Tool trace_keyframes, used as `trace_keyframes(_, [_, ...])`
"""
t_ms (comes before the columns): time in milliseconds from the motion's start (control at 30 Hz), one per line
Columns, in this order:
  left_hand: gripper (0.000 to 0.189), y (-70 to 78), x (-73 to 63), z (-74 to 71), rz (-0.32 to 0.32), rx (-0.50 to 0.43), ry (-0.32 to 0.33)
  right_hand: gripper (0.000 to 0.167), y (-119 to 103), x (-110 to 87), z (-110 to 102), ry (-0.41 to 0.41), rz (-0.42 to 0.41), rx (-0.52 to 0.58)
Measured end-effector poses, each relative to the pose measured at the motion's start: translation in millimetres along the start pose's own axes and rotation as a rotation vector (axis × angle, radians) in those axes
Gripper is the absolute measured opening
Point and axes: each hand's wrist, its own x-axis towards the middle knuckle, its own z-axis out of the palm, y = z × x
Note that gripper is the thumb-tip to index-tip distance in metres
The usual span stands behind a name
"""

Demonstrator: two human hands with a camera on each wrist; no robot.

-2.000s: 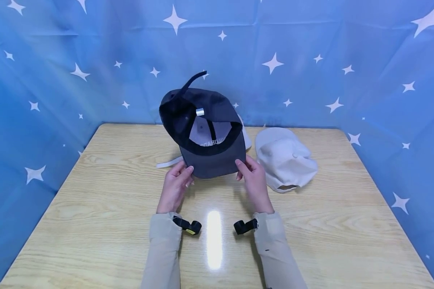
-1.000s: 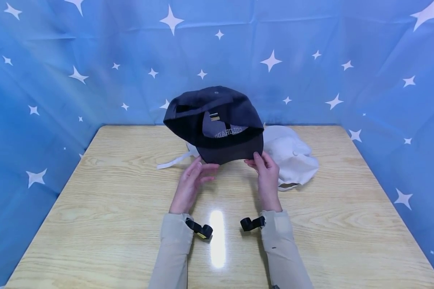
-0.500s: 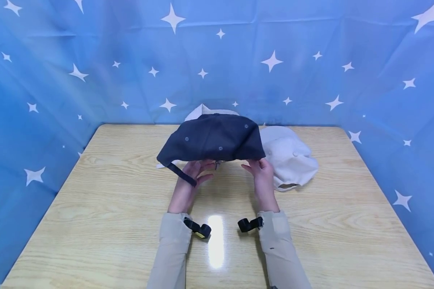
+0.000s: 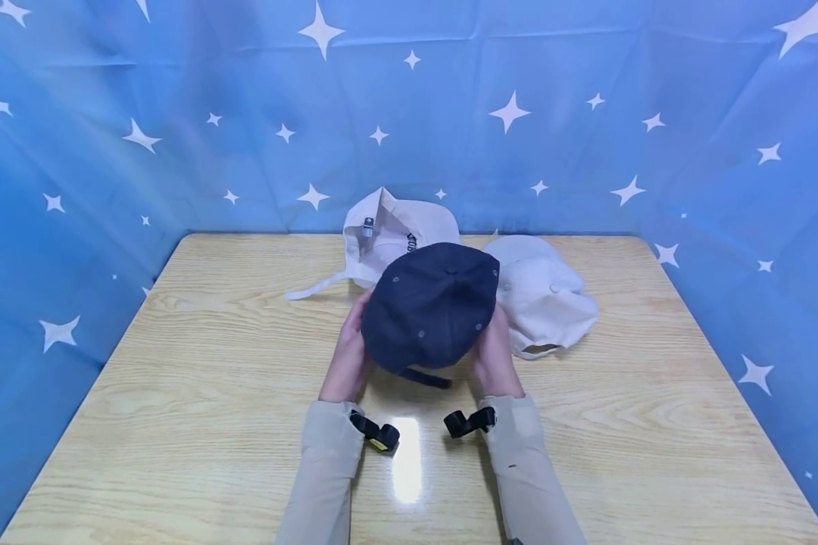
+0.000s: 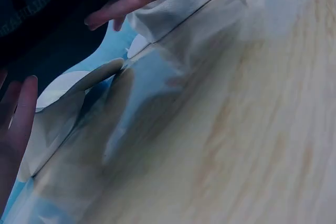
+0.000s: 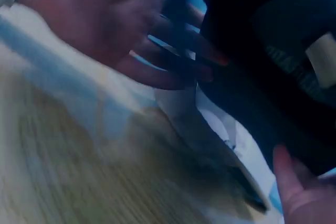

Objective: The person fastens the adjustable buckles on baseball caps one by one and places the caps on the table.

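Note:
A navy baseball cap (image 4: 429,303) is held over the middle of the table, its crown facing up in the head view and its back strap (image 4: 426,377) hanging loose toward me. My left hand (image 4: 348,352) holds it at the left side; its fingers (image 5: 23,103) lie against the cap in the left wrist view. On the other side my right hand (image 4: 496,354) grips it, with the thumb (image 6: 286,174) on the brim in the right wrist view. Faint lettering shows inside the cap. In the head view the crown hides the brim and most fingers.
Behind the navy cap a white cap (image 4: 432,218) lies with its opening toward me and its strap (image 4: 316,286) stretched left. A second white cap (image 4: 545,295) sits to the right, close by. A blue star-patterned cloth (image 4: 409,113) borders the wooden table (image 4: 177,393).
The navy cap has turned from inside-facing to crown-up and come lower and nearer to me. The white cap behind it is now uncovered. Both hands have moved round to the cap's sides.

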Motion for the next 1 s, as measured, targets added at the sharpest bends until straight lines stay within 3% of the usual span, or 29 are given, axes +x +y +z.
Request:
trace_keyframes(100, [0.053,-10.6,4.1,-6.7,0.015,-0.076,-0.046,0.012,-1,1.4,-2,-0.011,0.044,0.094])
trace_keyframes(200, [0.051,-12.6,4.5,-7.8,0.03,-0.067,-0.072,0.017,-3,2.1,-4,-0.024,0.083,0.187])
trace_keyframes(367, [0.055,-0.8,-0.8,-0.4,0.024,-0.031,-0.039,0.021,-6,4.4,-7,-0.03,0.126,0.354])
trace_keyframes(567, [0.061,4.6,-2.5,4.4,0.0,-0.047,-0.014,0.019,-10,7.7,-15,0.023,0.252,0.553])
trace_keyframes(700, [0.063,-1.4,-0.6,-1.1,-0.064,-0.126,0.037,0.018,-11,8.9,-16,0.026,0.323,0.535])
trace_keyframes(833, [0.072,-5.8,1.0,-4.7,-0.068,-0.218,0.1,0.015,-8,9.5,-16,-0.027,0.391,0.483])
trace_keyframes(933, [0.073,-7.3,2.8,-6.9,-0.06,-0.287,0.139,0.021,-4,8.7,-17,-0.09,0.406,0.45])
trace_keyframes(1000, [0.063,-7.6,3.7,-9.0,-0.074,-0.345,0.183,0.026,-1,6.9,-16,-0.131,0.386,0.423])
